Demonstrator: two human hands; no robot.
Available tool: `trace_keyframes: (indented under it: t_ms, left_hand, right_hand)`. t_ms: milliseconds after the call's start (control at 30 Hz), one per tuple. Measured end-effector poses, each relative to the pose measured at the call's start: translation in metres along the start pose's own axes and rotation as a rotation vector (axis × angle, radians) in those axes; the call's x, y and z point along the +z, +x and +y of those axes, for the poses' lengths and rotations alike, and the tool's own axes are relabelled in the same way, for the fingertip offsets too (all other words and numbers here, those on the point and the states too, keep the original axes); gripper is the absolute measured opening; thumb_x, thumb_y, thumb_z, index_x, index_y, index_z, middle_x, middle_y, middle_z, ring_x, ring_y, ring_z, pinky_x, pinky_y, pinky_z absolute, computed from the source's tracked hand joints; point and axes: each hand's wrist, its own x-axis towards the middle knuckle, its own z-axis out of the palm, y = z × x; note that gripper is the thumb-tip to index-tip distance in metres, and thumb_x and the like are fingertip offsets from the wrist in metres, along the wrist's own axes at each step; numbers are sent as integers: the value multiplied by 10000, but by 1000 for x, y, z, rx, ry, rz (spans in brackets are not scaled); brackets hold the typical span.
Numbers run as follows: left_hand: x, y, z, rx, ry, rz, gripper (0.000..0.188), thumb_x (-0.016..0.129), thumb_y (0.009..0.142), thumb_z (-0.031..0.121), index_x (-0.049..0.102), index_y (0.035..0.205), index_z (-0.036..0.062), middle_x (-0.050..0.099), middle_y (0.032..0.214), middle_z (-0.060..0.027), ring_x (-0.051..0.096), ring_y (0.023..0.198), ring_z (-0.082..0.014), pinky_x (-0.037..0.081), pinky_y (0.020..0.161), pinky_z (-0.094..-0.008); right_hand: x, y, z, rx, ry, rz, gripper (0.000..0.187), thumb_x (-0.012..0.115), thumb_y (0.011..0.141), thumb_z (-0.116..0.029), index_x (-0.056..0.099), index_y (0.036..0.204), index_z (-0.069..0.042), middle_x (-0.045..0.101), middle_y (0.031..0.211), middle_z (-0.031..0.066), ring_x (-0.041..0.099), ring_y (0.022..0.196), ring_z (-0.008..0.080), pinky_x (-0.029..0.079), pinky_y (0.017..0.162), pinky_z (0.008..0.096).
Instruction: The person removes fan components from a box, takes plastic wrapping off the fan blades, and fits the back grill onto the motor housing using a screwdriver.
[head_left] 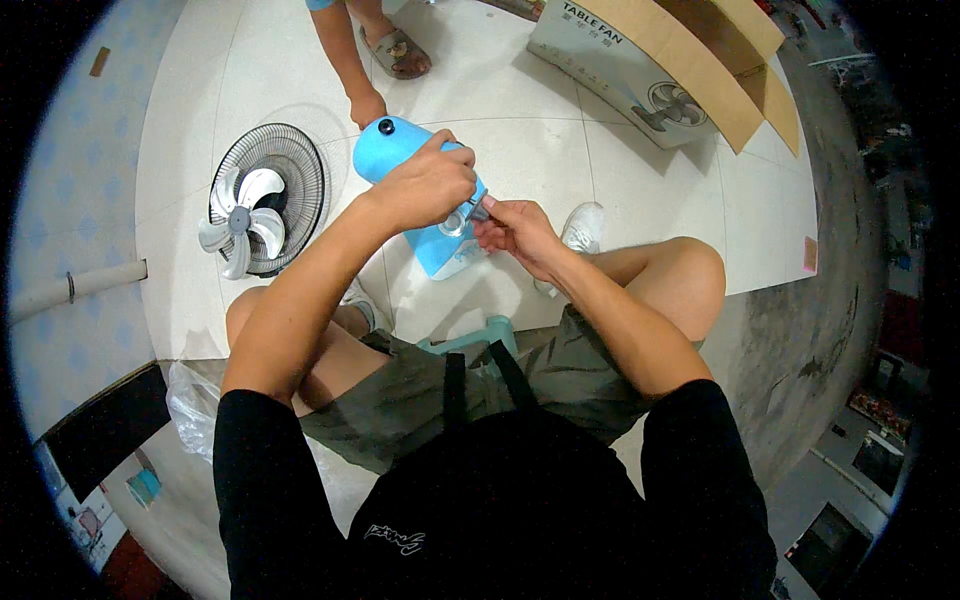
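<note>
My left hand [430,185] is wrapped over a light blue, rounded plastic fan part [385,150] with a black round knob at its far end. At the near end of that part, my right hand [515,235] is closed, its thumb and fingers pinching a small grey piece [481,208]. Just beside the fingers shows a pale round fitting [453,224]. Below lies a blue and white flat-sided piece [435,252], partly covered by my hands. Another person's hand [367,108] is at the far end of the blue part; whether it grips it I cannot tell.
To the left on the tiles lies a fan head with silver blades [240,220] and a black wire guard [308,165]. An open cardboard box [620,75] stands at the far right. A green stool [500,332] is under me, and clear plastic wrapping [192,405] lies at left.
</note>
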Motion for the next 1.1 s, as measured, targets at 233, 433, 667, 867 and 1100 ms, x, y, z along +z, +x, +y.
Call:
trace_keyframes:
  t_ms: [233,433,667,867,1100]
  left_hand:
    - [0,0,-1,37,68,-6,47,689,731,142,725,702,135,668,761,7,622,955,-180,429,1008,-444]
    - [9,-5,-1,16,106,-54,61,678,759,129,732,787,121,668,845,-5,616,995,-192,409,1046,-454]
    - [1,-3,2,26,48,-15,59,687,762,115,743,762,98,697,836,-22,623,1012,-209,432,1023,-457]
    - [-13,5,8,-8,74,-263,75,703,746,121,752,799,140,692,893,11,592,1060,-195,385,1102,-515]
    - [-2,-1,8,8,98,-174,63,727,711,148,745,769,130,692,829,20,593,1043,-196,390,1102,-548]
  right_hand:
    - [3,6,13,-398,-301,137,173,777,911,-91,636,989,-29,650,847,35,592,760,85,496,703,243]
    - [3,5,9,-466,-561,226,257,791,878,-38,617,1063,2,644,848,36,594,764,90,496,698,229]
    - [5,-6,-13,26,56,19,354,631,1022,-285,639,1068,66,727,938,187,717,779,225,592,731,322]
    - [1,-1,-8,46,16,-18,432,610,1038,-344,655,1064,84,728,928,199,720,784,228,592,730,320]
    - [2,0,-4,-44,-84,40,348,672,1007,-270,660,1023,77,728,929,176,713,765,214,583,723,313]
